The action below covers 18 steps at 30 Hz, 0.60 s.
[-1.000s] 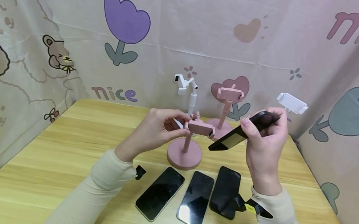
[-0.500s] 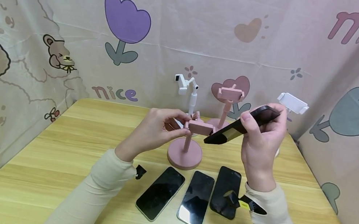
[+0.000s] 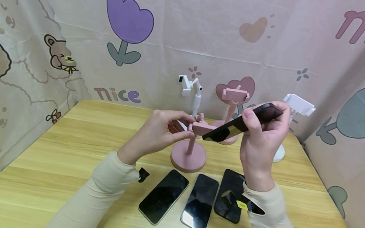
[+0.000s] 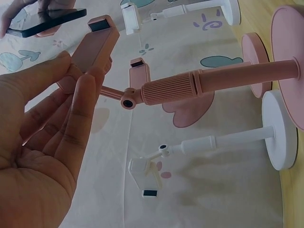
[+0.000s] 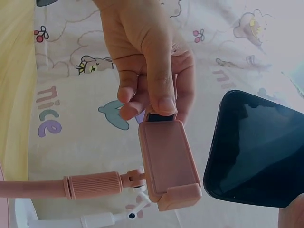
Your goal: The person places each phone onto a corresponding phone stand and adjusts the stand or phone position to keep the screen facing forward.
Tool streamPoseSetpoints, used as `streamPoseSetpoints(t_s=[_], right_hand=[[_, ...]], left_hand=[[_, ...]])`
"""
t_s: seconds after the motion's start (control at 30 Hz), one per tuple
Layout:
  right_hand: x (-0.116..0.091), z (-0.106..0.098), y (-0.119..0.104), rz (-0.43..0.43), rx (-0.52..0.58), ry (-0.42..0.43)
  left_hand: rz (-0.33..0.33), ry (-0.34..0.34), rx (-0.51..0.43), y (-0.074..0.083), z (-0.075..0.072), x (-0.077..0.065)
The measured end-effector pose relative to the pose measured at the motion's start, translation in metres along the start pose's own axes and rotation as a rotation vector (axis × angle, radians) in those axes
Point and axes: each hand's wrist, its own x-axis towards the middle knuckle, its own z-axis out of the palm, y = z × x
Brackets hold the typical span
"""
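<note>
Black phone (image 5: 259, 152) and pink holder (image 5: 168, 156) were seen just beside each other, with a gap showing in both wrist views; the phone was held tilted in mid-air, gripped between the thumb and fingers of the right hand (image 3: 260, 148), while one end of the holder was pinched by the left hand (image 3: 159, 130). How far its jaws were drawn apart could not be told. If too little room was left, the phone's edge could be caught on an end lip and the phone knocked from the grip. By a sideways push the joint (image 4: 128, 101) could be twisted, and by a harder one the round base (image 3: 188, 157) could be slid or tipped on the wooden table (image 3: 64, 153). If the phone were dropped, the leftmost phone (image 3: 164, 197), middle phone (image 3: 200, 201) or rightmost phone (image 3: 231, 178) below could be struck. Behind, the rear pink stand (image 3: 235, 96) and white stand (image 3: 197, 102) could be jolted were the front one shoved backward.
</note>
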Motion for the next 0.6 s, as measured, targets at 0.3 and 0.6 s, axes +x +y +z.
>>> streamPoseSetpoints(t_s=[0.3, 0.6], right_hand=[[0.0009, 0.0050, 0.0037, -0.021, 0.010, 0.023], [0.0019, 0.0084, 0.0087, -0.050, 0.005, 0.040]], left_hand=[[-0.007, -0.005, -0.005, 0.0004, -0.0003, -0.0004], [0.005, -0.003, -0.020, 0.0014, 0.0001, 0.0006]])
